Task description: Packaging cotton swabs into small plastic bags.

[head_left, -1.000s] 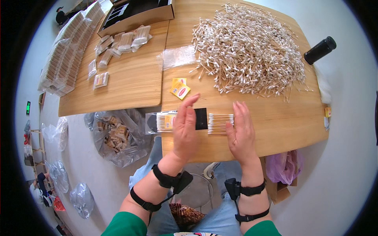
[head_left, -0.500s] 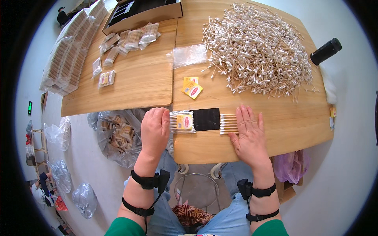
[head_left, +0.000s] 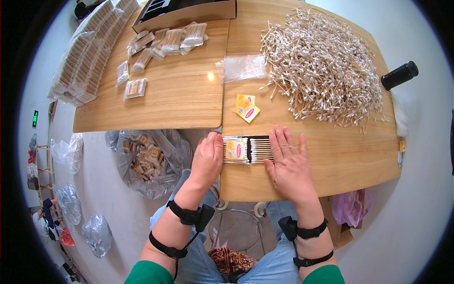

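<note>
At the table's front edge, my left hand [head_left: 206, 158] has its fingers closed on the left end of a clear bag of cotton swabs [head_left: 235, 150] with a yellow label card inside. To its right, my right hand [head_left: 291, 163] lies flat with fingers stretched over a row of loose cotton swabs [head_left: 260, 150]. Part of that row is hidden under the palm. The row lies over a black flat strip [head_left: 249, 158], which shows only narrowly between the swabs and the bag. Bag and row are almost touching, end to end.
A big heap of cotton swabs [head_left: 326, 66] covers the back right, beside a black bottle [head_left: 400, 75]. Yellow cards [head_left: 247, 109] and clear bags [head_left: 245, 67] lie mid-table. Filled packs [head_left: 172, 40] sit at left, before a cardboard box [head_left: 189, 17]. A sack of packs [head_left: 177, 146] stands below.
My right hand has slid left with the swab row over the black strip, narrowing the space to the bag. The view has shifted slightly, moving the table rightward in the picture.
</note>
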Demonstrator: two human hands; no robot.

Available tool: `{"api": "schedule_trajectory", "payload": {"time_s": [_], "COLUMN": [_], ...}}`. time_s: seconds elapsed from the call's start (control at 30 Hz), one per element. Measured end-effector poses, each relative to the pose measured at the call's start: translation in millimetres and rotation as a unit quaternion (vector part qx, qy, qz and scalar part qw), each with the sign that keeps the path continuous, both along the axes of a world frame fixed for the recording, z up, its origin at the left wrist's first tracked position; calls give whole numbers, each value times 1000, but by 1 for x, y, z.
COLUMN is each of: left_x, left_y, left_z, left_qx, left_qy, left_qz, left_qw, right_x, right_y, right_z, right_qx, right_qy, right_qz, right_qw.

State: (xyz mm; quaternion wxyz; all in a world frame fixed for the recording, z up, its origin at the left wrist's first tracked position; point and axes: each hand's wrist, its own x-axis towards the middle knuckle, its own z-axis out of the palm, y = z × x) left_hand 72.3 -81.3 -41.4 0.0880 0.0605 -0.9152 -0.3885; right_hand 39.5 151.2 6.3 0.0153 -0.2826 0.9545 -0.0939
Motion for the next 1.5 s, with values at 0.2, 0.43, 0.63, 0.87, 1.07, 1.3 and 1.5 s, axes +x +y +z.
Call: {"api": "schedule_trajectory", "payload": {"time_s": [0.2,0.43,0.63,0.87,1.07,1.3,1.5], "left_x": [-1,0,-2,-7,-6,-10,-9], "left_y": [1,-2,-18,-6,-3,1,-15], "left_z": [-2,-5,-8,-11,-15,-16,-11], "left_qx": [24,17,277,312,368,368,255], "left_qy": [0,12,-39,-33,-39,-15,-17], "left_qz": [4,-3,77,121,140,162,112], "left_qw": [1000,1000,957,942,918,915,960], "right_x": [2,3,-4,1,10,16,4], "right_y": [-25,-35,-6,-10,-30,-55,-38], "right_z": [-4,-7,-6,-3,-10,-1,-1], "right_qx": [-23,-36,-79,18,-37,-23,-111], "right_qy": [1,9,-25,-28,-28,-47,-41], "right_qz": [9,17,4,13,21,13,33], "right_qw": [1000,999,997,999,999,999,992]}}
